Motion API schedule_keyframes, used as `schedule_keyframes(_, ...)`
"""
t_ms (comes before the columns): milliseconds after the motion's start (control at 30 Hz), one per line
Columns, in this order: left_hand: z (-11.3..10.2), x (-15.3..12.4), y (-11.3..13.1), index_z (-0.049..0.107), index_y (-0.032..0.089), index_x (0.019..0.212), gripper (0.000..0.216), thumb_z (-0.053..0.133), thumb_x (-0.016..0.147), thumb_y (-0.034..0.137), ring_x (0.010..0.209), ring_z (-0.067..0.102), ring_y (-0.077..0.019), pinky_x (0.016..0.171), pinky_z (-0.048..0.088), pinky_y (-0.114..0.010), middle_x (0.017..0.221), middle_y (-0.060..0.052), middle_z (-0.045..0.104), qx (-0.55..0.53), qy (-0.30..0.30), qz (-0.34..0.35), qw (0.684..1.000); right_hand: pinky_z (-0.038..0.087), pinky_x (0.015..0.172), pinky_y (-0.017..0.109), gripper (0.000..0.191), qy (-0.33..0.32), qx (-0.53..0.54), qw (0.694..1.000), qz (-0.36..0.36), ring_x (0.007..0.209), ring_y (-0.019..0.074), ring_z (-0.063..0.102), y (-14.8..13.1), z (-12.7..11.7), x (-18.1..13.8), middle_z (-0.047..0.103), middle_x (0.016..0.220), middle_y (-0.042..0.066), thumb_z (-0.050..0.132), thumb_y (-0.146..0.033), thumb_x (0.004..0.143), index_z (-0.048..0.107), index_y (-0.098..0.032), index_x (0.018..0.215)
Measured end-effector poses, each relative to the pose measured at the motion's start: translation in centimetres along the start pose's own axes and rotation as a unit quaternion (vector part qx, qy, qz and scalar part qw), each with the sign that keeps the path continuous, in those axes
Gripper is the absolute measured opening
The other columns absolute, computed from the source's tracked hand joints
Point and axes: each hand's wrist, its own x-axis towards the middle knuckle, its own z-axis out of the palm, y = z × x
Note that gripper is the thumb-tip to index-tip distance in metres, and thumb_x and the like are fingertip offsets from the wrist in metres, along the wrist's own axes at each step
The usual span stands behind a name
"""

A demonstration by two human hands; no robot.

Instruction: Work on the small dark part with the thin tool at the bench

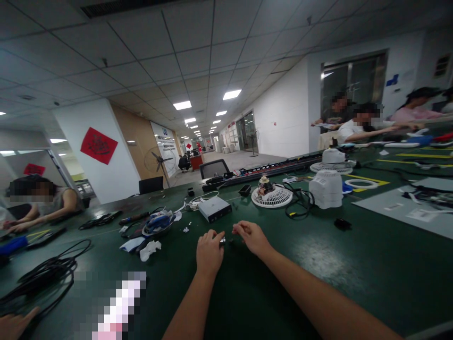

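Observation:
My left hand [208, 252] rests on the green table [318, 264] with fingers curled, pinching a small metallic part [222, 240] at its fingertips. My right hand [252, 234] is beside it, fingers bent in a pinch close to the same small part; what it grips is too small to name. Just beyond both hands lies a grey box-shaped device [214, 208]. Further right lies a white fan grille [272, 196] with a small motor on it.
A white fan housing [326, 189], black cables [42, 278], a white cloth [149, 249] and a blue-white item [158, 223] lie on the table. Other people sit at the left [42, 203] and far right [364, 125]. Another person's hand [16, 323] shows bottom left.

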Motion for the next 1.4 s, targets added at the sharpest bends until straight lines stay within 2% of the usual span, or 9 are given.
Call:
schedule_keyframes(67,0.2,0.0,-0.2,0.059,0.031,0.122,0.044,0.059,0.080,0.016,0.097,0.053,-0.0187,0.083,0.037,-0.031,0.107,-0.003,0.057,-0.001,-0.002,-0.014,1.000,0.048,0.072,0.031,0.016,-0.041,-0.085,0.994,-0.062,0.089,0.0214,0.064,0.0,0.2,-0.4,0.069,0.094,0.007,0.065,-0.032,0.077,0.056,-0.019,0.079)
schedule_keyframes(133,0.4,0.0,-0.3,0.059,0.030,0.122,0.044,0.058,0.080,0.016,0.098,0.053,-0.0189,0.084,0.037,-0.031,0.109,-0.003,0.057,-0.001,-0.006,-0.027,1.000,0.045,0.080,0.032,0.023,-0.089,-0.155,0.978,-0.105,0.097,0.0223,0.060,0.0,0.5,-0.9,0.067,0.101,0.007,0.072,-0.021,0.068,0.053,-0.019,0.081)
schedule_keyframes(233,0.7,0.1,-0.5,0.059,0.028,0.123,0.044,0.058,0.080,0.018,0.101,0.053,-0.0193,0.085,0.036,-0.031,0.112,-0.004,0.056,-0.003,-0.013,-0.042,0.999,0.041,0.077,0.031,0.022,-0.156,-0.261,0.944,-0.128,0.088,0.0213,0.059,-0.2,0.9,-1.3,0.065,0.089,0.004,0.072,-0.021,0.068,0.053,-0.020,0.080)
schedule_keyframes(367,0.9,0.1,-0.6,0.058,0.025,0.124,0.045,0.057,0.080,0.018,0.098,0.055,-0.0182,0.085,0.037,-0.030,0.110,-0.004,0.057,-0.015,-0.018,-0.051,0.998,0.037,0.067,0.026,0.015,-0.164,-0.313,0.928,-0.118,0.075,0.0181,0.056,-0.3,0.9,-1.3,0.063,0.080,0.002,0.068,-0.019,0.071,0.055,-0.021,0.078)
schedule_keyframes(567,0.9,0.2,-0.5,0.057,0.026,0.124,0.046,0.057,0.079,0.018,0.096,0.055,-0.0172,0.084,0.037,-0.029,0.111,-0.003,0.057,-0.027,-0.023,-0.055,0.998,0.037,0.061,0.022,0.014,-0.150,-0.223,0.958,-0.105,0.067,0.0134,0.059,-0.4,0.4,-1.2,0.065,0.074,0.000,0.057,-0.007,0.071,0.052,-0.020,0.074)
schedule_keyframes(800,0.3,0.1,-0.1,0.058,0.025,0.124,0.043,0.056,0.081,0.022,0.094,0.055,-0.0186,0.084,0.038,-0.029,0.109,-0.005,0.059,-0.058,-0.041,-0.011,0.997,0.047,0.074,0.028,0.024,-0.114,-0.060,0.987,-0.097,0.086,0.0197,0.067,-0.9,0.3,-1.1,0.070,0.086,0.002,0.063,-0.010,0.067,0.042,-0.022,0.069)
schedule_keyframes(1033,0.5,0.2,-0.1,0.055,0.019,0.123,0.044,0.057,0.079,0.020,0.106,0.055,-0.0204,0.093,0.038,-0.032,0.115,-0.007,0.061,-0.105,-0.032,0.009,0.994,0.049,0.070,0.031,0.023,-0.092,-0.061,0.990,-0.086,0.080,0.0213,0.069,-0.9,0.0,-0.9,0.073,0.083,0.004,0.065,-0.020,0.069,0.042,-0.023,0.065)
schedule_keyframes(1200,0.5,0.2,-0.1,0.060,0.020,0.106,0.029,0.058,0.078,0.017,0.098,0.057,-0.0194,0.088,0.040,-0.032,0.105,-0.004,0.065,-0.114,-0.019,0.009,0.993,0.049,0.069,0.031,0.024,-0.092,-0.060,0.991,-0.081,0.078,0.0214,0.069,-0.9,-0.1,-0.8,0.074,0.081,0.005,0.062,-0.020,0.071,0.039,-0.023,0.064)
schedule_keyframes(1400,0.1,0.1,0.1,0.061,0.022,0.102,0.021,0.060,0.081,0.022,0.093,0.058,-0.0190,0.084,0.040,-0.032,0.100,-0.003,0.066,-0.129,-0.006,0.013,0.992,0.049,0.073,0.032,0.025,-0.030,-0.013,0.997,-0.071,0.081,0.0213,0.069,-0.1,-0.1,-0.4,0.073,0.083,0.005,0.063,-0.020,0.072,0.038,-0.023,0.067)
